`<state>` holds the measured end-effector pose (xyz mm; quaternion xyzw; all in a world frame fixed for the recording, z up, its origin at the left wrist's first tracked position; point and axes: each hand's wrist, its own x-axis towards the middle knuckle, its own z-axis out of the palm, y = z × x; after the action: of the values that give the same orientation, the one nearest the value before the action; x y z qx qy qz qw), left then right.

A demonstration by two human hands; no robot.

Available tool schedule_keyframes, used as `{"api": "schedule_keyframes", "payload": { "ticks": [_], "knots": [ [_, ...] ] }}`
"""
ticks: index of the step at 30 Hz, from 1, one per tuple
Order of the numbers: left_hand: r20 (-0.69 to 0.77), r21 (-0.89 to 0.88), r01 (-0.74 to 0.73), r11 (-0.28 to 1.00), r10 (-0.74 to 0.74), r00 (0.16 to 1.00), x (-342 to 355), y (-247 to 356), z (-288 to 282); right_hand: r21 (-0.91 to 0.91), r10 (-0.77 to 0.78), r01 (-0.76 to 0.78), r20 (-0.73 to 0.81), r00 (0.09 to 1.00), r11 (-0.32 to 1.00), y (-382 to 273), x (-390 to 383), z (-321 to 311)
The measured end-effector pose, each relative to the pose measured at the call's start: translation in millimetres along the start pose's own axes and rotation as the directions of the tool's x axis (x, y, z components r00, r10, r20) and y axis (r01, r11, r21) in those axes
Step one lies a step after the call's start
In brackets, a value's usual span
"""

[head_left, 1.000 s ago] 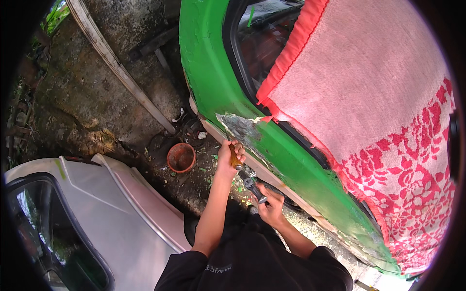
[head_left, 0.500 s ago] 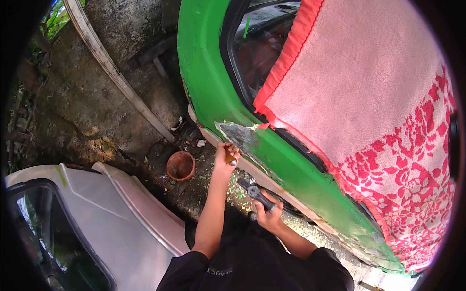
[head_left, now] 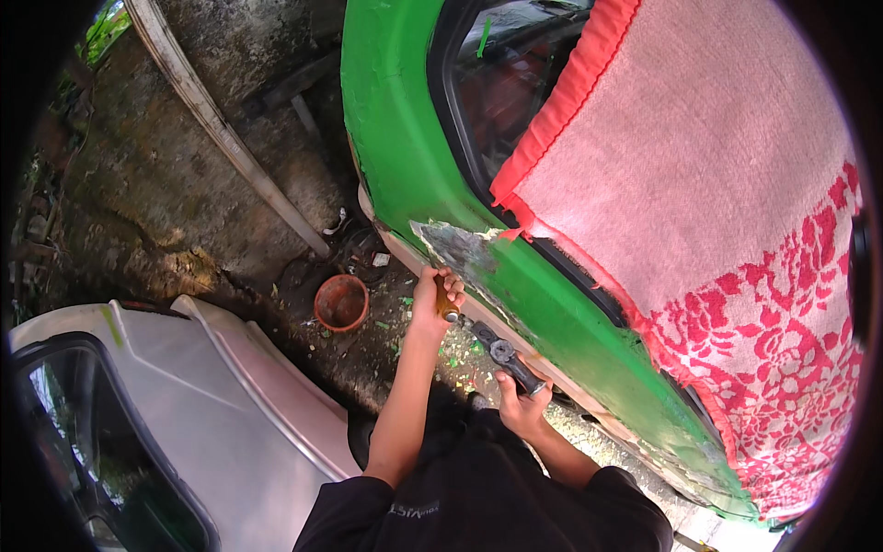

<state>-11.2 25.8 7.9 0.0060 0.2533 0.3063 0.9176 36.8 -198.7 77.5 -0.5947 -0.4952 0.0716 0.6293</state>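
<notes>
My left hand (head_left: 430, 300) is closed around a brown-handled tool (head_left: 444, 299) with a metal-capped end facing me. Its working end is hidden beyond my fingers, beside the lower edge of the green car body panel (head_left: 543, 308). Just past that hand, a grey patch of scraped, flaking paint (head_left: 455, 247) shows on the panel. My right hand (head_left: 526, 405) grips a dark hammer (head_left: 502, 352), its head a short way below and right of the tool's capped end. The two do not touch. Most of the hammer's handle is out of sight.
A pink-and-red floral towel (head_left: 681, 184) covers the car's windows at right. A silver car (head_left: 212, 405) stands close on my left. Beyond lie a terracotta pot (head_left: 341, 303), a long pale strip (head_left: 221, 129) against the mossy wall, and paint flakes on the ground.
My right hand and the hammer have shifted right and a little farther away. My left hand has moved slightly right, still gripping the brown-handled tool. The view has shifted a little.
</notes>
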Motion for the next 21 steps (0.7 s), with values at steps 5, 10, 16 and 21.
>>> {"api": "schedule_keyframes", "payload": {
  "ticks": [5, 10, 16, 21],
  "knots": [
    [0.031, -0.029, 0.044, 0.999, -0.043, 0.999, 0, 4, -4, -0.024, -0.263, 0.267, 0.107, 0.959, 0.963, 3, 7, -3],
    [0.041, 0.002, 0.060, 0.998, -0.060, 0.997, 6, 8, -7, -0.209, -0.092, 0.151, 0.267, 0.959, 0.966, 35, 14, 16],
    [0.018, -0.033, 0.051, 0.998, -0.050, 0.999, 6, 9, -7, -0.052, -0.282, 0.292, 0.150, 0.948, 0.955, 13, 10, 6],
    [0.046, -0.054, 0.047, 0.997, -0.044, 0.998, 9, 8, -4, 0.077, -0.551, 0.551, -0.025, 0.834, 0.831, 34, 9, 7]
  ]
}}
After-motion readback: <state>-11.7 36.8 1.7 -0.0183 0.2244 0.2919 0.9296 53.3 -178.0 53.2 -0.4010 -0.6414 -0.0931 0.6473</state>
